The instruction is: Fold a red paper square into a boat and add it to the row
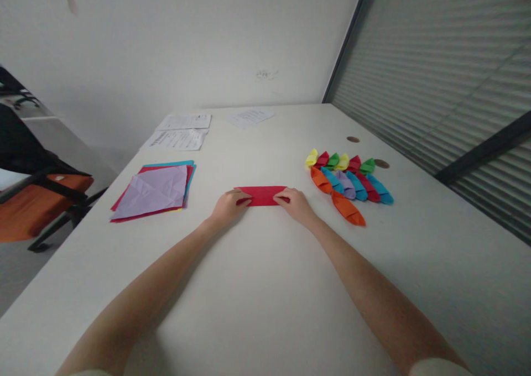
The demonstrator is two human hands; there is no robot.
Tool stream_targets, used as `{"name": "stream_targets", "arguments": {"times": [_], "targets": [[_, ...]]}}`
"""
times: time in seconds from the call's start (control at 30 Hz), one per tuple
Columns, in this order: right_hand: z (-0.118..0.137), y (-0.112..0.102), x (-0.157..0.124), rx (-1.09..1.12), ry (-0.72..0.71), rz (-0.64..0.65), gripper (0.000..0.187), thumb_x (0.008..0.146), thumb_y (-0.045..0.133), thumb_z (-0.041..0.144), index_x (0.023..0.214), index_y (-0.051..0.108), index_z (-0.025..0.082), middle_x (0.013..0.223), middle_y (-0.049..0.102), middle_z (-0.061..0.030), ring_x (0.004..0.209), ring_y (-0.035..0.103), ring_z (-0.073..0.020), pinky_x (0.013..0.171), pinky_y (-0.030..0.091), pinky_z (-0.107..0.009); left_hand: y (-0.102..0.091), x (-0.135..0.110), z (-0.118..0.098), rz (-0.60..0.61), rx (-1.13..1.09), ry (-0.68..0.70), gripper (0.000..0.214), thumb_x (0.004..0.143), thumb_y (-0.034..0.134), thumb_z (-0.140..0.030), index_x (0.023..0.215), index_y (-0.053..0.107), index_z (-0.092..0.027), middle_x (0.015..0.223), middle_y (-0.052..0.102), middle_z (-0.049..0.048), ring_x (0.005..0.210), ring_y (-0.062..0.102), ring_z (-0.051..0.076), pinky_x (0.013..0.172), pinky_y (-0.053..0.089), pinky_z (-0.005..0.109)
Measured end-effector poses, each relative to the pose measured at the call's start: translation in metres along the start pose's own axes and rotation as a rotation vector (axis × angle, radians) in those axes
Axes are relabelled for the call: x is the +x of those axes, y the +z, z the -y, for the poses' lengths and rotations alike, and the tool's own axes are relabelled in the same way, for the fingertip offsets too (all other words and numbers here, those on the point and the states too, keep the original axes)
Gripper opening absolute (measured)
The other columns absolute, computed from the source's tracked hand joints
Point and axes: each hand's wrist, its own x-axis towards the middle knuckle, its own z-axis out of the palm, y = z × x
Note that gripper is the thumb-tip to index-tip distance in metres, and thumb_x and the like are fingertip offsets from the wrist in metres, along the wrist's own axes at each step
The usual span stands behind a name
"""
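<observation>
A red sheet of paper [262, 196], folded into a flat oblong, lies on the white table [261, 265] in front of me. My left hand [230, 205] pinches its left end between thumb and fingers. At the right end, my right hand [297, 204] grips the same paper in a similar pinch. To the left rests a stack of square coloured paper sheets [153, 191], a creased lilac one on top with red and blue edges showing below. Small folded paper pieces [350, 179] in several colours sit in rows to the right, with an orange piece [348, 208] nearest me.
Printed sheets [178, 138] lie at the table's far left, and another printed sheet [250, 117] is near the back wall. Two round brown discs [381, 163] are set by the right edge, beside the blinds [448, 77]. An orange and black chair [45, 199] stands left of the table.
</observation>
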Motion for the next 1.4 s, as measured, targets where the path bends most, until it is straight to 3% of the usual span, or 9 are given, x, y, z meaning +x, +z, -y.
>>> {"name": "stream_targets", "arguments": {"times": [0.37,0.6,0.83,1.4], "targets": [[-0.0008,0.0037,0.0014,-0.043,0.026,0.001,0.013,0.086,0.063,0.024,0.089,0.076,0.024,0.091,0.074,-0.0048,0.086,0.065,-0.0203,0.082,0.047,-0.036,0.0031,0.0026,0.0039,-0.006,0.080,-0.035,0.019,0.085,0.059,-0.023,0.087,0.078,-0.022,0.086,0.070,0.0082,0.082,0.063,0.022,0.082,0.051,0.037],[-0.0012,0.0045,0.0011,-0.104,0.029,0.008,0.015,0.088,0.062,0.025,0.093,0.076,0.025,0.094,0.074,-0.0048,0.087,0.063,-0.0206,0.083,0.046,-0.036,0.0043,0.0025,0.0040,0.010,0.117,-0.049,0.020,0.086,0.057,-0.020,0.089,0.076,-0.020,0.090,0.070,0.0082,0.080,0.064,0.020,0.076,0.050,0.032],[0.0016,0.0028,0.0012,-0.139,0.034,0.023,0.016,0.089,0.061,0.027,0.094,0.076,0.025,0.092,0.073,-0.0047,0.084,0.061,-0.0206,0.080,0.045,-0.036,0.0072,0.0040,0.0081,0.005,0.038,-0.038,0.018,0.084,0.057,-0.014,0.086,0.074,-0.019,0.091,0.071,0.0074,0.084,0.065,0.021,0.079,0.049,0.033],[0.0065,0.0012,0.0022,-0.201,0.071,0.062,0.019,0.091,0.058,0.026,0.098,0.076,0.025,0.096,0.073,-0.0048,0.086,0.059,-0.0207,0.082,0.044,-0.034,0.0101,0.0076,0.0091,-0.032,0.020,-0.176,0.012,0.085,0.061,-0.015,0.081,0.072,-0.015,0.086,0.072,0.0067,0.080,0.065,0.018,0.077,0.050,0.030]]}}
